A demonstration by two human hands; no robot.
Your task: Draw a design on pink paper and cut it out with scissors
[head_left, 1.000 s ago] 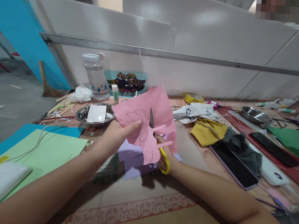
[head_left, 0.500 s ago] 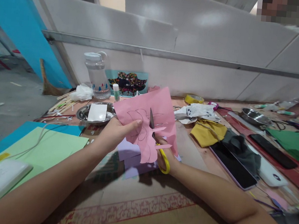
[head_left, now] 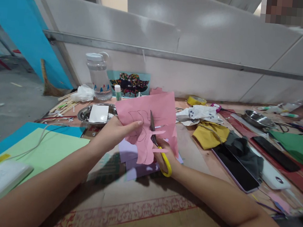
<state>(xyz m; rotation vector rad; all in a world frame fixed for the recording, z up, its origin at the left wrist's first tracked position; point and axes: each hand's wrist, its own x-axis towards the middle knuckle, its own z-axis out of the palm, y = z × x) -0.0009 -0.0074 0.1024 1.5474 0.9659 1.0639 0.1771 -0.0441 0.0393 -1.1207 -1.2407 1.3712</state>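
Observation:
A sheet of pink paper [head_left: 147, 104] with drawn curved outlines is pinched in my left hand [head_left: 120, 130], thumb on top and fingers hidden behind it. My right hand [head_left: 167, 155] grips yellow-handled scissors [head_left: 166, 162], partly hidden by the paper. Their dark blade lies across the front of the sheet, near the drawn lines. Two narrow cut strips of pink paper stick out to the right by the blades. Beneath the pink sheet, pieces of purple paper [head_left: 142, 169] lie on the cardboard-covered table [head_left: 123, 195].
Left are green paper [head_left: 66, 145], a white power bank [head_left: 2, 176] and a steel bowl [head_left: 83, 116]. A water bottle [head_left: 98, 77] and glue stick [head_left: 117, 93] stand behind. Right lie yellow cloth [head_left: 210, 134], a phone [head_left: 235, 168] and another power bank [head_left: 273, 173].
The pink sheet has turned slightly, and its lower part has shifted a little left. The scissors' blade has moved slightly left and down. Both hands keep their hold.

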